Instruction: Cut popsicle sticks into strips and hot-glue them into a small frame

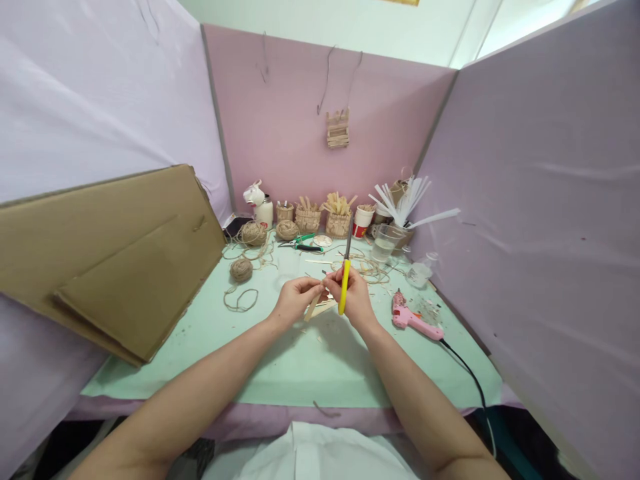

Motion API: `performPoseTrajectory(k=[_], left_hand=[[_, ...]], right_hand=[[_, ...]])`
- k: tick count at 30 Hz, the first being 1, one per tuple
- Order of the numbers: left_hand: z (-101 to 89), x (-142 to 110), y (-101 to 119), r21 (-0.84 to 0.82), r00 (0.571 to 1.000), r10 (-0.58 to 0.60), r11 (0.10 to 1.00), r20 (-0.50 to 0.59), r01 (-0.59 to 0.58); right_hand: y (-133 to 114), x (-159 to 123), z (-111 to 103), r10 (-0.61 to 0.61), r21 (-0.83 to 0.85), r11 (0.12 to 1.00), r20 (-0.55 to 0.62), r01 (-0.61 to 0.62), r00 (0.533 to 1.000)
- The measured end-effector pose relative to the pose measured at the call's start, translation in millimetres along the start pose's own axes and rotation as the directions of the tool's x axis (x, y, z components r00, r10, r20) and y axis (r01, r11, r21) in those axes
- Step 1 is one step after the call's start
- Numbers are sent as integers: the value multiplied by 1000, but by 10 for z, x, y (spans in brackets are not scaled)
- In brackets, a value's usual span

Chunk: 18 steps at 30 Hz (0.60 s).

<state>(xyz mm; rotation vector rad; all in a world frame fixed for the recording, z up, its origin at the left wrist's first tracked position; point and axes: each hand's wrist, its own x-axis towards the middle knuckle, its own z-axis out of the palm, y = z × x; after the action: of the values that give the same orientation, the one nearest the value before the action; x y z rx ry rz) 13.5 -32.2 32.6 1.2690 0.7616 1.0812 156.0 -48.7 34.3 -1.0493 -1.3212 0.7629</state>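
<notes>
your left hand (pixel 299 300) and right hand (pixel 356 300) meet at the fingertips, pinching a thin wooden stick (pixel 313 307) above the tabletop (pixel 200 363) | yellow-handled scissors (pixel 345 290) gripped in your right hand, blades pointing away | pink glue gun (pixel 414 320) lying to the right

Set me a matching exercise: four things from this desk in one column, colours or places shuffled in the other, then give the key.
1. Scissors
2. Glue gun
3. Cardboard
4. Pliers

A. Pink, with a black cord
B. Green and black handles, lying beyond the hands
C. Brown, at the left side
D. Yellow handle, at the right hand

Pairs: 1-D, 2-A, 3-C, 4-B
</notes>
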Motion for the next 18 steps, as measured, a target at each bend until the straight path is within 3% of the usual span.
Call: performPoseTrajectory(k=[5, 10, 18], left_hand=[[-98, 1, 160, -40, 993, 89, 995, -76, -92], [-230, 44, 273, -16, 982, 151, 988, -113, -154], [-288, 86, 243, 0, 983, 171, 985, -71, -171]], right_hand=[[-67, -79, -71, -35, -272, 961, 80, 55, 996], [-97, -152, -84, -37, -563, 813, 207, 150, 978], [-112, -182, -56, -13, -713, 686, 187, 145, 982]])
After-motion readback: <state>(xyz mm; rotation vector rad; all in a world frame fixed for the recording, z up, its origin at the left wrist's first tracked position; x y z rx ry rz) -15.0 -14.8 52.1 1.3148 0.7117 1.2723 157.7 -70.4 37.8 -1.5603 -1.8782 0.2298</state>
